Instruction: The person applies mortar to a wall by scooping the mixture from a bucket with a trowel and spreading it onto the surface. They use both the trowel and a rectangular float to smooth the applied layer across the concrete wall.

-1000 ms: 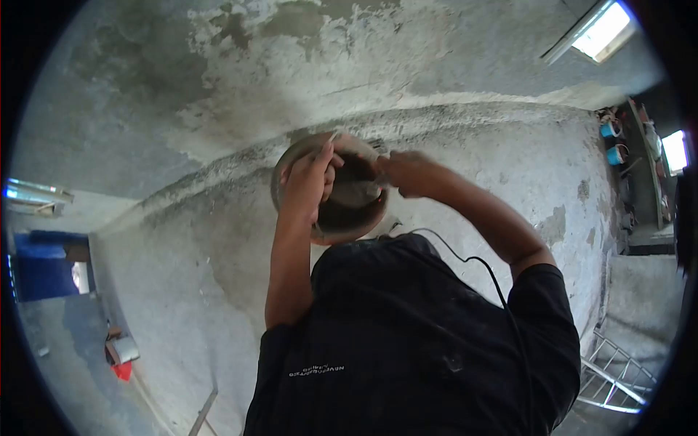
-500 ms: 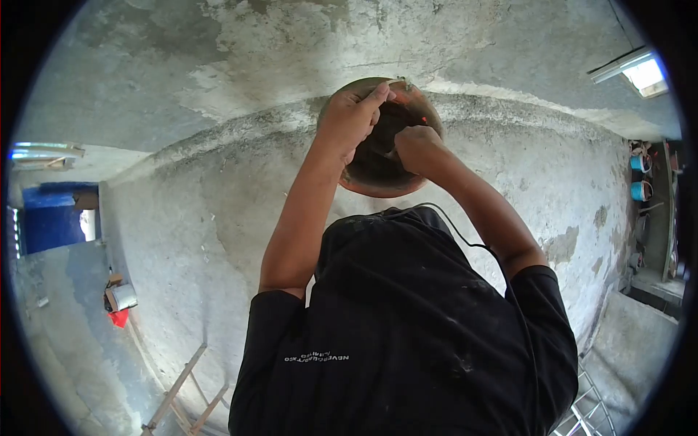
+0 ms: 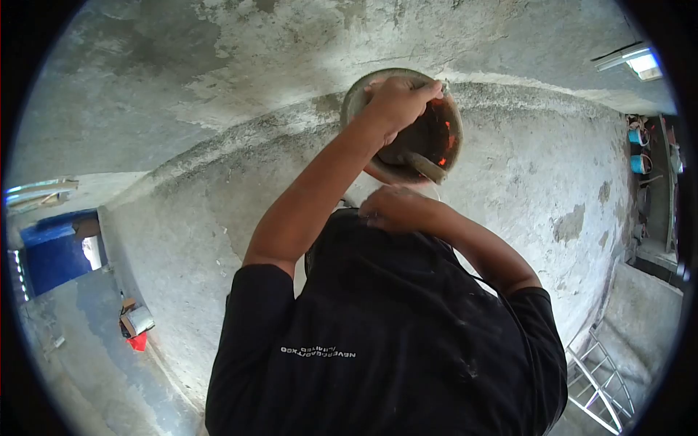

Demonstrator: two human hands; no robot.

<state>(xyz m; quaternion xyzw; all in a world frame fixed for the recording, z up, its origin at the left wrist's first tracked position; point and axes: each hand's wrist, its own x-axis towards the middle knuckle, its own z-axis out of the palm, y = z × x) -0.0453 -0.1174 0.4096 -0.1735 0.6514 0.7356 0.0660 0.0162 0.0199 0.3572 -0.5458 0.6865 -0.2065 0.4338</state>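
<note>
My left hand [image 3: 400, 102] is closed on the rim of a round, tilted basin [image 3: 458, 138], its orange-red surface coated with grey material. Inside it rests a tool with a stubby, grey-brown handle [image 3: 425, 167] pointing out toward the lower rim; its other end is hidden. My right hand [image 3: 401, 208] is in front of my upper chest, below the basin and apart from it. Its fingers look bent against the neck of the black shirt [image 3: 407, 312], but they are blurred and partly hidden.
Rough grey plaster wall [image 3: 523, 189] surrounds the basin. At the right are blue buckets [image 3: 640, 163] and a metal frame [image 3: 600, 381]. To the left, a white container [image 3: 138, 320] stands beside something red, and a blue doorway [image 3: 54, 251] lies farther off.
My right hand has left the basin and moved down to my chest, exposing the tool's handle. The basin, held in my left hand, has shifted right and tilted.
</note>
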